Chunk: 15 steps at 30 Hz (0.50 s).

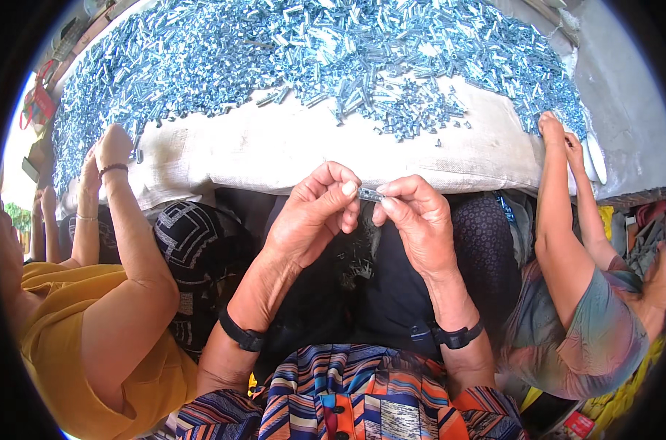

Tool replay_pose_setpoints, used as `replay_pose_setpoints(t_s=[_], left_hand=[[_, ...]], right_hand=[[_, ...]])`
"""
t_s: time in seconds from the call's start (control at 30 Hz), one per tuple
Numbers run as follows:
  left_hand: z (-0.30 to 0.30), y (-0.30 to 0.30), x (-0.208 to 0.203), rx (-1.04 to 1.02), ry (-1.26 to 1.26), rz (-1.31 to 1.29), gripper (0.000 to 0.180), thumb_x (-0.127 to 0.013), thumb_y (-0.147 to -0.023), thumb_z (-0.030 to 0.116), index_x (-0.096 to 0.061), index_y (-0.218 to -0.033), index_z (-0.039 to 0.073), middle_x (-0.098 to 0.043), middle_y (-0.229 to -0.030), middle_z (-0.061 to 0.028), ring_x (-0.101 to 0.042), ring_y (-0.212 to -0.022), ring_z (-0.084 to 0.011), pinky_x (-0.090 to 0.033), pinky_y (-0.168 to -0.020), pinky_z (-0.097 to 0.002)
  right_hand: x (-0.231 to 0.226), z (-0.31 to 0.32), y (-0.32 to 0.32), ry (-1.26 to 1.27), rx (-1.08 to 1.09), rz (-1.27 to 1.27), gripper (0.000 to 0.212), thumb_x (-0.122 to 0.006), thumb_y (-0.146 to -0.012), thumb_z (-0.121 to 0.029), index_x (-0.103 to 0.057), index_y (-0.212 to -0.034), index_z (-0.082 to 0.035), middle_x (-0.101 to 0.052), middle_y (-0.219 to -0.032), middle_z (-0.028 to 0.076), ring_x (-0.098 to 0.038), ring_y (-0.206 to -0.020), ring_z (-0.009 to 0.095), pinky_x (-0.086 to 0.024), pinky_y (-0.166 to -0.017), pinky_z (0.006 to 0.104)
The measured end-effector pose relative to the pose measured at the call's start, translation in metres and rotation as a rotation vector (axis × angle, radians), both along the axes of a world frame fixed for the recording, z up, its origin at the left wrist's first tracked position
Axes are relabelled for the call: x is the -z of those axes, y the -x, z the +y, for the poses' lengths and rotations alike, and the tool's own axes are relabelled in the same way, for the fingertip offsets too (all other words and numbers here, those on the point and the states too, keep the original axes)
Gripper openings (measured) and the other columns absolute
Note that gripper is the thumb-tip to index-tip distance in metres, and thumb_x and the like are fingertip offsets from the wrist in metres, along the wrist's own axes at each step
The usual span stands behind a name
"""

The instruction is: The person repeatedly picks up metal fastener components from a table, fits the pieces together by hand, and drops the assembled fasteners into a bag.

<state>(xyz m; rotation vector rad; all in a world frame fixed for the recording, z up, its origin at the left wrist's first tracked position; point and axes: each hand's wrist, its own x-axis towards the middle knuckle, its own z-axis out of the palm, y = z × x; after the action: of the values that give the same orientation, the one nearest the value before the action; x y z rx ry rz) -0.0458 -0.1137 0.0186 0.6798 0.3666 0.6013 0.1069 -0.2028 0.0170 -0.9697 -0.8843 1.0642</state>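
Observation:
My left hand (315, 216) and my right hand (417, 220) meet just below the table's front edge, fingertips pinched together on one small silvery metal part (370, 194) held between them. Both my wrists carry black bands. A big heap of similar small blue-silver metal parts (311, 51) covers the table beyond my hands, on a white sackcloth (274, 147). A few loose parts lie on the dark cloth in my lap (359, 257).
A person in a yellow top on my left reaches an arm (120, 213) to the heap's edge. A person in a patterned top on my right rests a hand (557, 132) on the cloth's corner. Grey tabletop (626, 95) shows at the far right.

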Motion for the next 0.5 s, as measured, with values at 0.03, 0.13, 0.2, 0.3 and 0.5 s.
replay_pose_setpoints(t_s=[0.03, 0.13, 0.2, 0.3, 0.5], left_hand=[[-0.003, -0.001, 0.0, 0.001, 0.001, -0.001, 0.012, -0.058, -0.091, 0.017, -0.053, -0.096, 0.007, -0.055, -0.071, -0.0017, -0.051, -0.06, -0.0095, -0.039, -0.053, -0.0229], [-0.009, -0.002, 0.005, 0.116, 0.055, -0.131, 0.019, -0.061, -0.09, 0.019, -0.054, -0.103, 0.008, -0.048, -0.072, 0.0022, -0.045, -0.065, -0.0072, -0.036, -0.056, -0.022], [-0.013, -0.004, 0.006, 0.122, 0.054, -0.13, 0.021, -0.062, -0.089, 0.021, -0.053, -0.103, 0.008, -0.047, -0.071, 0.0019, -0.043, -0.063, -0.0076, -0.034, -0.054, -0.0222], [-0.01, -0.003, 0.011, 0.139, 0.05, -0.108, 0.023, -0.063, -0.088, 0.024, -0.053, -0.101, 0.009, -0.048, -0.071, 0.0018, -0.043, -0.062, -0.0074, -0.033, -0.054, -0.0217], [0.028, -0.006, 0.011, -0.103, -0.75, 0.609, 0.016, -0.063, -0.086, 0.016, -0.058, -0.086, 0.0, -0.054, -0.072, 0.0007, -0.049, -0.067, -0.0083, -0.042, -0.061, -0.0254]], right_hand=[[0.0, -0.001, 0.0, 0.001, 0.001, -0.001, 0.009, -0.058, -0.089, -0.002, -0.058, -0.097, -0.001, -0.06, -0.081, 0.004, -0.059, -0.072, 0.01, -0.049, -0.067, 0.0228], [0.0, -0.003, 0.001, 0.031, -0.114, 0.275, 0.008, -0.057, -0.089, -0.003, -0.058, -0.097, -0.001, -0.06, -0.081, 0.005, -0.059, -0.072, 0.012, -0.048, -0.067, 0.0235], [0.002, -0.005, 0.001, 0.037, -0.183, 0.415, 0.008, -0.056, -0.09, -0.002, -0.058, -0.098, -0.001, -0.06, -0.081, 0.006, -0.059, -0.071, 0.014, -0.048, -0.066, 0.0236], [0.006, -0.008, -0.004, 0.091, -0.16, 0.36, 0.008, -0.057, -0.089, -0.004, -0.059, -0.097, -0.001, -0.061, -0.08, 0.006, -0.059, -0.07, 0.012, -0.047, -0.066, 0.023], [-0.003, -0.01, -0.023, 0.307, -0.167, -0.216, 0.013, -0.061, -0.088, -0.01, -0.06, -0.095, 0.001, -0.059, -0.075, 0.001, -0.055, -0.067, 0.007, -0.047, -0.063, 0.0209]])
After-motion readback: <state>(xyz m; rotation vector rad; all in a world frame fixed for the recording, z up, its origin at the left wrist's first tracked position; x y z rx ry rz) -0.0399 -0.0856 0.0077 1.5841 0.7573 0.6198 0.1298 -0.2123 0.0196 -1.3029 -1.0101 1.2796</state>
